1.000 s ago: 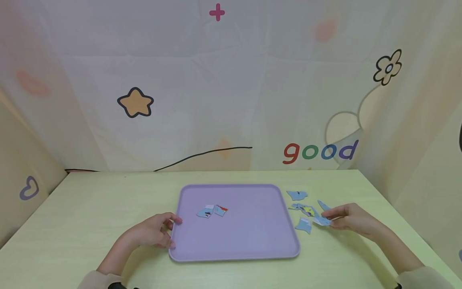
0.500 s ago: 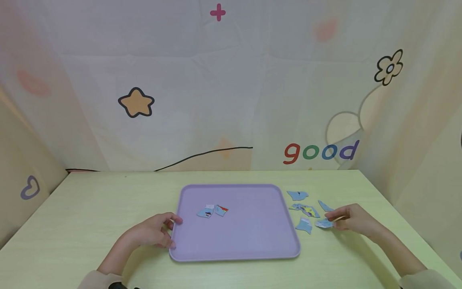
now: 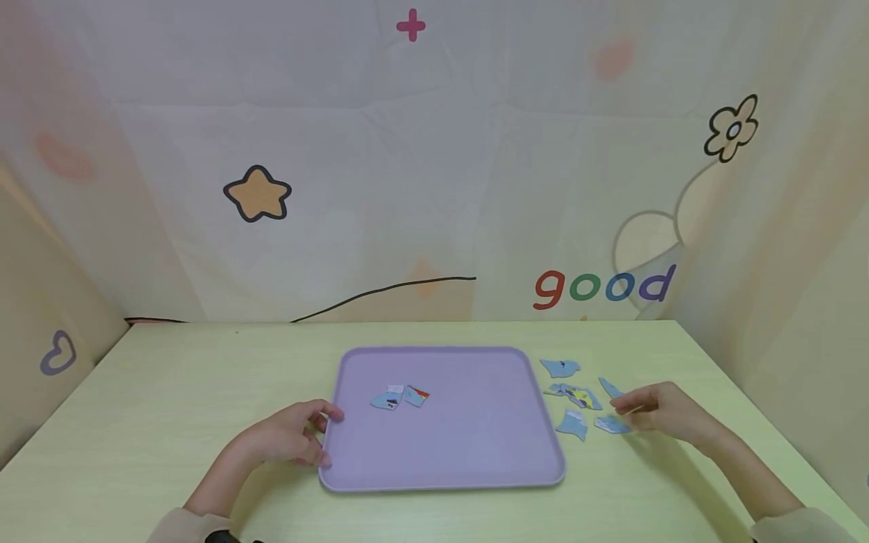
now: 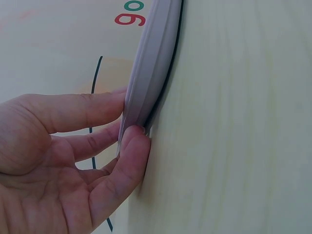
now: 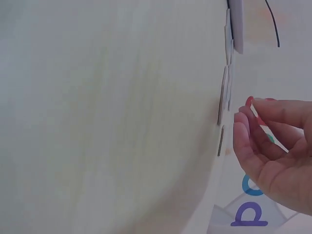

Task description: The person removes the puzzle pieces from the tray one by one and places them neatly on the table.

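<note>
My left hand (image 3: 285, 434) holds the left rim of a lilac tray (image 3: 468, 452); in the left wrist view its fingers and thumb lie around the tray's edge (image 4: 155, 58). Two puzzle pieces lie on the tray, a blue-and-white one (image 3: 387, 400) and one with a red corner (image 3: 416, 396). To the right, my right hand (image 3: 668, 411) hovers with loosely bent fingers at a blue-and-white puzzle piece (image 3: 609, 424) lying on the table. Nothing shows between its fingers in the right wrist view (image 5: 273, 141). A narrow blue piece (image 3: 608, 386) lies just beyond the fingertips.
Several more puzzle pieces sit beside the tray's right edge: a blue one (image 3: 560, 368) at the back, a yellow-patterned one (image 3: 582, 397), and a blue one with a white strip (image 3: 572, 425). A printed curtain (image 3: 407, 188) borders the pale table (image 3: 204, 400).
My right hand has lowered the blue-and-white piece onto the table and let it go, its fingers now just over the piece's right end. The left hand and tray stay put.
</note>
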Available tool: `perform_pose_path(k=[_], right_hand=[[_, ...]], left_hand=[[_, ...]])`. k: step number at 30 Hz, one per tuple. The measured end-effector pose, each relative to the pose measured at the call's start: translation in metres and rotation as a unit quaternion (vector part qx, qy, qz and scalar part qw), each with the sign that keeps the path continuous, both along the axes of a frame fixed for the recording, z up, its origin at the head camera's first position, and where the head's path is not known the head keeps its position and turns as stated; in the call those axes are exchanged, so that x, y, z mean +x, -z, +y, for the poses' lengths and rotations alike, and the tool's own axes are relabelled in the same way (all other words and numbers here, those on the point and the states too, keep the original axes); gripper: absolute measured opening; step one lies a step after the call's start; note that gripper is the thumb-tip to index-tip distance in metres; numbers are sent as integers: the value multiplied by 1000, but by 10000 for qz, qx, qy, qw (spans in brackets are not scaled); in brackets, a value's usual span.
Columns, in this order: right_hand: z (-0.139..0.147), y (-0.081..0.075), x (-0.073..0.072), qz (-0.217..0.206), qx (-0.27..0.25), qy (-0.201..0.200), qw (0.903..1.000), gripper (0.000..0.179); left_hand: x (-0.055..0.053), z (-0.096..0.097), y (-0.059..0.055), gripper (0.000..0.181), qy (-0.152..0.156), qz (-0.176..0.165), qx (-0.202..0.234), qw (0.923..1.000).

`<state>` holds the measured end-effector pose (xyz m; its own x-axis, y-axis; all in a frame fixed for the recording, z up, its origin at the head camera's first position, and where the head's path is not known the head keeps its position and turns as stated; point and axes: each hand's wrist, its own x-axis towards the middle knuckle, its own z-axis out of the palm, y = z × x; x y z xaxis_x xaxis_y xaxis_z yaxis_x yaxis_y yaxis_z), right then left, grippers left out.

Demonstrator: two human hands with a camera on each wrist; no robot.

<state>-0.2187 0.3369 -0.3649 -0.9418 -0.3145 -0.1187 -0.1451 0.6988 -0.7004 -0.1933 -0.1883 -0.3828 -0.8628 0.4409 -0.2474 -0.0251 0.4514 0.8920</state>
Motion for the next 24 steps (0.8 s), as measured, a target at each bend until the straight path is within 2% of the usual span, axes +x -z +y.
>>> perform_pose_path(k=[8,15,24], right_hand=[[-27,-7,-6,-209,-586,-326,9975,33],[-60,-12,-13,-258,-905,-552,9940,34],[-103,-19,-25,-464,-1247,-625,9891,37]], left_hand=[[1,1,-1,55,-20,-1,3,10000],[0,1,0,55,-2,6,2,10000],[0,2,-1,54,9,60,-70,10000]])
